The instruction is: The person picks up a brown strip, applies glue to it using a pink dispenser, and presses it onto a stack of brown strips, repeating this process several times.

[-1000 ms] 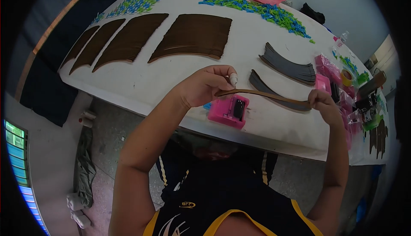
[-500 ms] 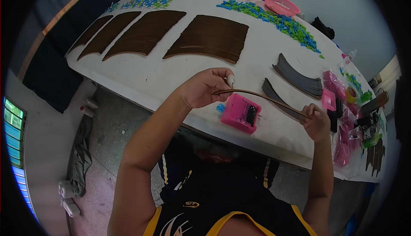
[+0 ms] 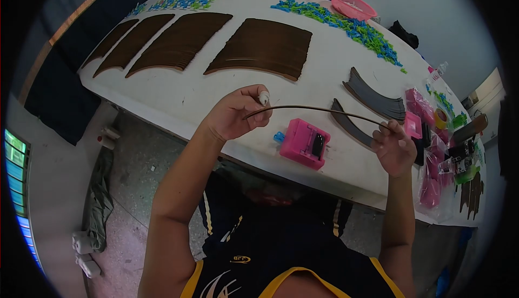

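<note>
White table (image 3: 178, 95) — pink box (image 3: 299, 140) | left hand (image 3: 237, 113), right hand (image 3: 394, 149) — pinching one bowed strip (image 3: 313, 108)

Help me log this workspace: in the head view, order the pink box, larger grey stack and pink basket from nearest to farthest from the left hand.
From the left hand:
1. Pink box: just to its right.
2. Larger grey stack: farther right and farther back.
3. Pink basket: at the far end of the table, also rightward.
</note>
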The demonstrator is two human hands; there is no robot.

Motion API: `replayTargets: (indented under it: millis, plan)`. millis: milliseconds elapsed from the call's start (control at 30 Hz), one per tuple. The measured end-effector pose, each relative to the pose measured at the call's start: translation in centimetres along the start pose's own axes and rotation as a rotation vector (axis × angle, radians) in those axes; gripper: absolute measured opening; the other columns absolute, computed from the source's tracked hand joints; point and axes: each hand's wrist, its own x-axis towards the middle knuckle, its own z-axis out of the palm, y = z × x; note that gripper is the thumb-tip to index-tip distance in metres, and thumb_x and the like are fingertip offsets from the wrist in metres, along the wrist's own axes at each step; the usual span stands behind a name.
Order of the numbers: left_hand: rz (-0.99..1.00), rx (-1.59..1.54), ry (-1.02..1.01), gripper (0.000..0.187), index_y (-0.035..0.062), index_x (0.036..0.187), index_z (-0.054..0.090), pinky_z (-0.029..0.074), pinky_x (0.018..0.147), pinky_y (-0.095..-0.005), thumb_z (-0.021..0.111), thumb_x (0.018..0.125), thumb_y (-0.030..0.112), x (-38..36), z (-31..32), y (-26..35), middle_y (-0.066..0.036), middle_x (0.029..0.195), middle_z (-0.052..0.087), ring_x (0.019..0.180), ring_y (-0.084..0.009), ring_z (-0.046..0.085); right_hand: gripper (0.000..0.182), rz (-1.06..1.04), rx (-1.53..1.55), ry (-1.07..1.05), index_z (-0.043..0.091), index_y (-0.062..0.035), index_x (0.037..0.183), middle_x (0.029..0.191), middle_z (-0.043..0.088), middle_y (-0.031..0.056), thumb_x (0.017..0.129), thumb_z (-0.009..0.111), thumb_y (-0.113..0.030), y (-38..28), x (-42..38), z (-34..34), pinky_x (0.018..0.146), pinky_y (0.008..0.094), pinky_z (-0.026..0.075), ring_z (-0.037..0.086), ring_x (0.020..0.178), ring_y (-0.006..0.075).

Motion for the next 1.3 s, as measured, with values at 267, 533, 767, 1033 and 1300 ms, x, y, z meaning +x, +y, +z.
replayTargets:
  millis: [267, 533, 767, 1033, 1300]
  plan:
    - [0.138, -0.118, 0.054, 0.015, 0.0056, 0.104, 0.070, 0.038, 0.068, -0.0322, 0.061, 0.093, 0.006, -2.3, -2.5, 0.5, -0.004, 0.077, 0.061, 0.075, -0.0164, 0.048, 0.028, -0.098, -0.115, 0.129, 0.068, -0.0084, 0.123, 0.108, 0.065, 0.0041, 0.099, 0.062, 0.005, 3.3, 5.3, -0.7, 0.085, 0.0328, 0.052, 0.060, 0.097, 0.0150]
    - [0.673, -0.596, 0.598, 0.019, -0.0021, 0.111, 0.068, 0.053, 0.077, -0.0332, 0.052, 0.103, 0.005, -1.4, -7.2, 0.1, -0.009, 0.092, 0.066, 0.085, -0.0190, 0.058, 0.015, 0.019, -0.406, 0.256, 0.068, -0.0044, 0.116, 0.103, 0.070, 0.0036, 0.101, 0.069, -0.003, 8.1, 13.5, 1.9, 0.085, 0.0306, 0.056, 0.065, 0.092, 0.0132]
    - [0.449, -0.300, 1.018, 0.022, -0.0085, 0.118, 0.061, 0.064, 0.080, -0.0343, 0.043, 0.108, 0.000, 1.6, -11.4, 1.4, -0.016, 0.107, 0.071, 0.084, -0.0201, 0.068, 0.015, 0.104, -0.764, 0.272, 0.069, -0.0019, 0.111, 0.094, 0.069, 0.0012, 0.100, 0.074, -0.011, 11.4, 19.0, 1.3, 0.080, 0.0284, 0.054, 0.062, 0.084, 0.0104]
    - [0.141, -0.099, 0.975, 0.022, -0.0062, 0.116, 0.064, 0.065, 0.077, -0.0338, 0.049, 0.107, 0.006, 3.1, -12.0, 2.7, -0.014, 0.104, 0.072, 0.085, -0.0216, 0.072, 0.018, 0.210, -1.130, 0.279, 0.072, -0.0017, 0.110, 0.094, 0.067, 0.0018, 0.099, 0.075, -0.015, 13.5, 22.2, -0.7, 0.079, 0.0285, 0.053, 0.062, 0.085, 0.0118]
    - [0.159, 2.017, 0.770, 0.011, 0.0045, 0.102, 0.070, 0.061, 0.080, -0.0459, 0.066, 0.095, 0.011, 0.7, -8.0, -0.8, -0.012, 0.108, 0.071, 0.095, -0.0313, 0.073, 0.021, 0.081, -1.608, 0.197, 0.073, -0.0010, 0.105, 0.118, 0.060, 0.0143, 0.092, 0.079, -0.016, 15.7, 22.1, -3.4, 0.090, 0.0356, 0.057, 0.066, 0.096, 0.0239]
